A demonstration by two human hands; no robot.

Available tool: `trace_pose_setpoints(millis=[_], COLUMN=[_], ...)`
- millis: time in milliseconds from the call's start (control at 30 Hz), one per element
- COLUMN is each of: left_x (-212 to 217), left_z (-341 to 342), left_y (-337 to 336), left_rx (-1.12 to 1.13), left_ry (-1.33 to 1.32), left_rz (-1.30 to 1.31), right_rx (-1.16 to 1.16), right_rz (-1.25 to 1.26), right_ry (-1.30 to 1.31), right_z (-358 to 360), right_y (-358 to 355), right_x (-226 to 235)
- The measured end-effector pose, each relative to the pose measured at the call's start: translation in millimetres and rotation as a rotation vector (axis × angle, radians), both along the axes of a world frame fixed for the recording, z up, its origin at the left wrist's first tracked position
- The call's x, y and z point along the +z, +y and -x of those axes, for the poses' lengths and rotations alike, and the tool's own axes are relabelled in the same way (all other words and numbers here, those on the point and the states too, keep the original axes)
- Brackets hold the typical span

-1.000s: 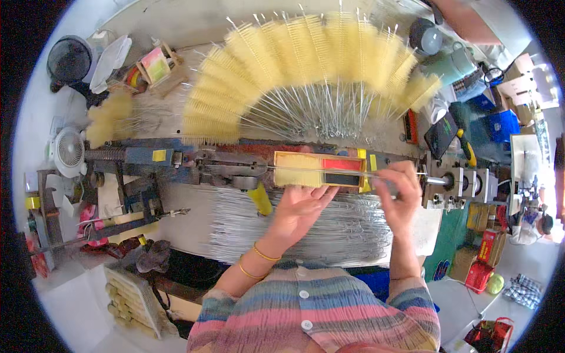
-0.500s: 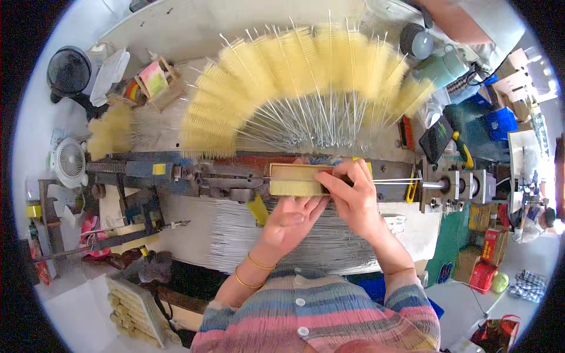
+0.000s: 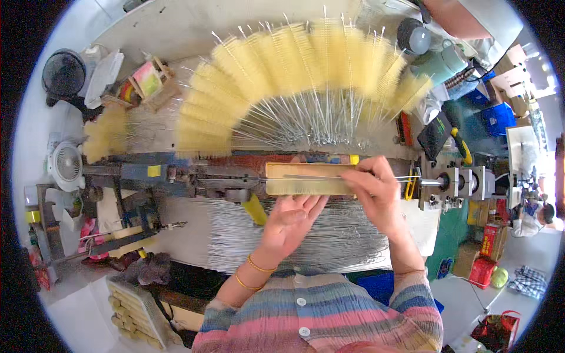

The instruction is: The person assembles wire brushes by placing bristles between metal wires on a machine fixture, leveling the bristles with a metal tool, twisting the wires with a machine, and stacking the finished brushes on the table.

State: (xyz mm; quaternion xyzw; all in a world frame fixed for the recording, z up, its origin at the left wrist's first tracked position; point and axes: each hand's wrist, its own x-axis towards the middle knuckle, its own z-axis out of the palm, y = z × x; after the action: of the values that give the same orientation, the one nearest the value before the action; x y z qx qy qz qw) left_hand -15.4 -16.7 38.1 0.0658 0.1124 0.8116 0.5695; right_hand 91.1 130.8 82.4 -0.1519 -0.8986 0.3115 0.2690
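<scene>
Head view of a brush-making desk (image 3: 176, 235). The right hand (image 3: 376, 191) lies over the right end of a flat yellow tray (image 3: 303, 179) set on the long dark machine (image 3: 194, 176) that crosses the middle of the view; its fingers are closed together on a thin metal wire (image 3: 318, 176) lying lengthwise along the tray. The left hand (image 3: 291, 220) is held palm up just below the tray, its grip apart and holding nothing, fingertips near the tray's lower edge.

Packages and signs: a small yellow square label (image 3: 154, 170) sits on the machine at left; red and yellow boxes (image 3: 487, 250) stand on the floor at far right; a blue crate (image 3: 497, 117) lies at upper right, contents not discernible. A small open wooden box (image 3: 150, 82) at upper left holds pink and green sheets.

Containers: a pale green jug (image 3: 441, 63) and a grey lidded pot (image 3: 415, 38) stand at upper right, contents hidden. A shallow carton (image 3: 138, 309) at lower left holds rows of pale rolls.

Behind the machine, finished yellow bristle brushes (image 3: 294, 65) on wire stems fan out in an arc. Bare wires (image 3: 329, 238) lie in a sheaf beneath the hands. Two small fans (image 3: 66, 165) stand at left.
</scene>
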Motion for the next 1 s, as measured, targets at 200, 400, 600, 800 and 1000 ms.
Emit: trace_pose_setpoints(millis=[200, 400, 600, 800, 1000], left_x=[-1, -1, -6, -3, -6], left_z=[0, -3, 14, 10, 15], left_y=[-5, 3, 3, 8, 6], left_rx=[0.004, 0.04, 0.086, 0.155, -0.007], left_ry=[0.067, 0.123, -0.004, 0.232, 0.295], left_rz=[0.103, 0.148, 0.155, 0.385, 0.488], right_rx=[0.072, 0.084, -0.071, 0.027, -0.095], right_rz=[-0.081, -0.28, -0.234, -0.371, -0.239], right_ry=[-0.132, -0.106, -0.025, -0.408, -0.325], right_z=[-14, -27, -56, -48, -46], right_y=[17, -12, -34, -57, -24], right_x=[7, 4, 6, 14, 18])
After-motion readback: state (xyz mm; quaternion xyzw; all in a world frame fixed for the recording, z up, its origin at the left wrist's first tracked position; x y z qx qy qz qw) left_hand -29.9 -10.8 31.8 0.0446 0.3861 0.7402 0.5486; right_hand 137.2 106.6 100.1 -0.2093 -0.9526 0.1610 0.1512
